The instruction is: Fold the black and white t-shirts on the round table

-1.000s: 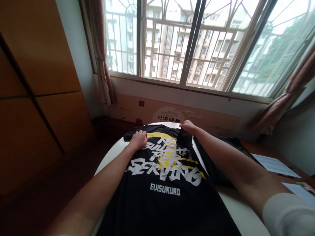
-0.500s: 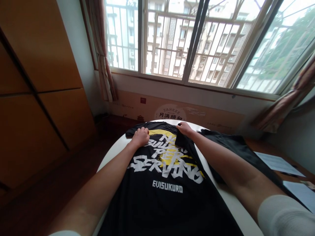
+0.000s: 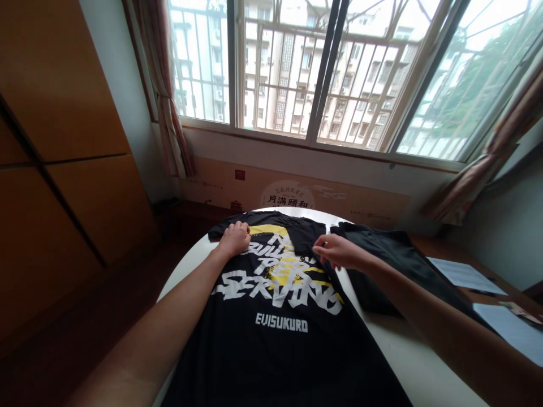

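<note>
Clock directions are taken about the print of the black T-shirt (image 3: 271,356), which lies spread on a white round table (image 3: 186,271); 12 o'clock points to the window (image 3: 280,73). A cupboard (image 3: 63,107) stands at 10 o'clock, doors shut, contents hidden. The left hand (image 3: 236,238), at 10 o'clock, rests on the shirt with curled fingers; whether it pinches cloth cannot be told. The right hand (image 3: 333,252), between 2 and 3 o'clock, is partly open, fingers loosely bent, beside the turned-in sleeve (image 3: 304,242). Compared with half a second ago, the right hand has left the shirt's top edge and drawn nearer the wearer; the left remains in place. Dark clothing (image 3: 373,249) lies at 3 o'clock, with paper sheets (image 3: 464,275) beyond. A printed board (image 3: 212,181) lines the wall below the window, between curtains (image 3: 167,107).
</note>
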`<action>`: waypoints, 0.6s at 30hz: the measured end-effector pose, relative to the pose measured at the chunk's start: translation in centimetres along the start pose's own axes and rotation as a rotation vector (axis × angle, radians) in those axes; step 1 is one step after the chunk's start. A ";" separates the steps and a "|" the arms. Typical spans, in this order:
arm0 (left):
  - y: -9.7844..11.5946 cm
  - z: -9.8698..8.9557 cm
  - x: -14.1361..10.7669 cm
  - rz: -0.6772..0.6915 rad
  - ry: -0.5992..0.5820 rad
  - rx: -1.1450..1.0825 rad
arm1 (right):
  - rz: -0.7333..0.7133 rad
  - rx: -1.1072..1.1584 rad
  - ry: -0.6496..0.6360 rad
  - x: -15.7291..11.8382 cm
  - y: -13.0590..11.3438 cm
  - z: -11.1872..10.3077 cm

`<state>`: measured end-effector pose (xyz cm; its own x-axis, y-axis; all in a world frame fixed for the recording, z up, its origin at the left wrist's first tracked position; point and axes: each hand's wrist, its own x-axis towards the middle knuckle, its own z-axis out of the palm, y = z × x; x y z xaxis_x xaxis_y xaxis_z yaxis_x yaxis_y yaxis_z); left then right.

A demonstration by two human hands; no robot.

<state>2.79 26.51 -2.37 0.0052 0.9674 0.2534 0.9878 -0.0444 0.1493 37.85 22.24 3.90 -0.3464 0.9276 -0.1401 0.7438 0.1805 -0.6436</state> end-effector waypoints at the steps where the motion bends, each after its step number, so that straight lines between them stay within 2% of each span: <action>1: 0.0 0.0 0.0 0.001 -0.001 0.001 | 0.049 -0.055 -0.006 -2.3 0.4 0.3; 2: 0.0 0.0 0.0 0.003 -0.002 0.002 | 0.057 -0.117 0.009 -4.7 0.9 0.8; 5: -0.1 0.1 0.1 0.005 0.000 -0.001 | -0.045 -0.277 0.118 -11.2 2.6 2.3; 9: -0.3 0.2 0.2 0.006 0.005 0.009 | 0.043 -0.293 0.160 -17.8 5.4 4.5; 13: -0.1 -0.1 0.1 0.013 0.005 0.043 | 0.071 -0.268 0.102 -21.9 7.1 5.9; 18: 1.1 -1.1 0.2 -0.006 -0.047 0.127 | 0.063 -0.218 0.034 -24.8 6.5 6.4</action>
<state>3.68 26.38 -1.09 0.0037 0.9783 0.2071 0.9996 -0.0096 0.0278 47.57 -1.67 -1.65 -0.2788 0.9491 -0.1468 0.8705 0.1852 -0.4561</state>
